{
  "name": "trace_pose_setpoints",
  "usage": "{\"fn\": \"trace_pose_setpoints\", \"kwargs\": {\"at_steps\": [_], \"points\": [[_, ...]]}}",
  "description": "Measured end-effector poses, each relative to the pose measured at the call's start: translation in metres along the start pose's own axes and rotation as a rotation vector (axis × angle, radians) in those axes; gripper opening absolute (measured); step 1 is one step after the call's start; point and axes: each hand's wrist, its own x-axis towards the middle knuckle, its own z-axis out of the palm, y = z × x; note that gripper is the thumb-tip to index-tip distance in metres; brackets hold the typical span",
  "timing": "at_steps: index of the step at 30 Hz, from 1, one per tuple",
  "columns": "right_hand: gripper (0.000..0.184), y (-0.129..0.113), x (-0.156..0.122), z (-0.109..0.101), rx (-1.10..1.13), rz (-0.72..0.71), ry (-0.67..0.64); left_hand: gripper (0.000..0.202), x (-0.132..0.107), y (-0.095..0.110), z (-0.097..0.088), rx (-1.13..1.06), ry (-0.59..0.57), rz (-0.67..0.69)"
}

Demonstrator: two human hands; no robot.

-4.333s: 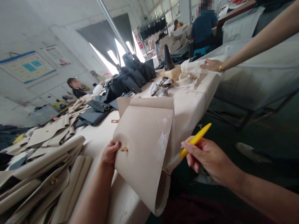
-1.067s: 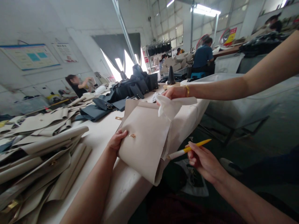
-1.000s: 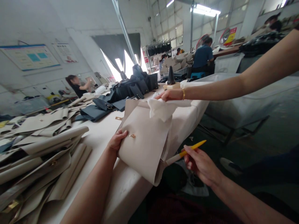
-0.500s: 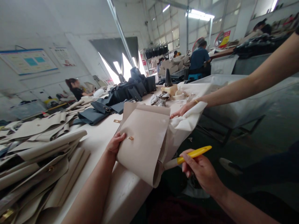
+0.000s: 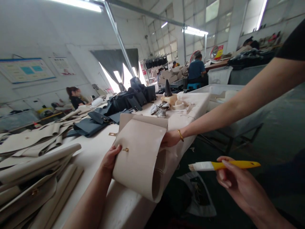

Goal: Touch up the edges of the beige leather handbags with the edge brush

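My left hand [image 5: 110,158] grips the left edge of a curled beige leather panel [image 5: 140,152] with a small gold clasp [image 5: 125,149], held at the table's near corner. My right hand [image 5: 234,183] is off the table to the right, closed on a yellow-handled brush [image 5: 224,165] with white bristles pointing left. A co-worker's hand [image 5: 169,139] with a gold bracelet reaches in from the right and presses against the panel's right edge.
Beige leather pieces [image 5: 35,165] are stacked on the white table [image 5: 95,149] at left. Dark blue bags [image 5: 124,101] lie farther along, with a black cone [image 5: 168,88] and tape rolls [image 5: 178,105] behind. Other people sit at benches in the background.
The co-worker's hand came down with a white cloth from the far table, wiped along the panel and now rests at its right edge. My right hand drew the brush away to the right.
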Motion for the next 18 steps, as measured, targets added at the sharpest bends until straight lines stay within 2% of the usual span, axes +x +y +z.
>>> {"fn": "trace_pose_setpoints", "kwargs": {"at_steps": [10, 18], "points": [[0.044, -0.022, 0.002, -0.016, -0.063, 0.092, 0.045, 0.043, 0.002, 0.0, 0.003, -0.005, 0.024, -0.015], [0.034, -0.041, 0.011, -0.029, -0.084, 0.044, 0.154, 0.039, 0.003, -0.003, 0.003, -0.015, -0.024, -0.031]]}}
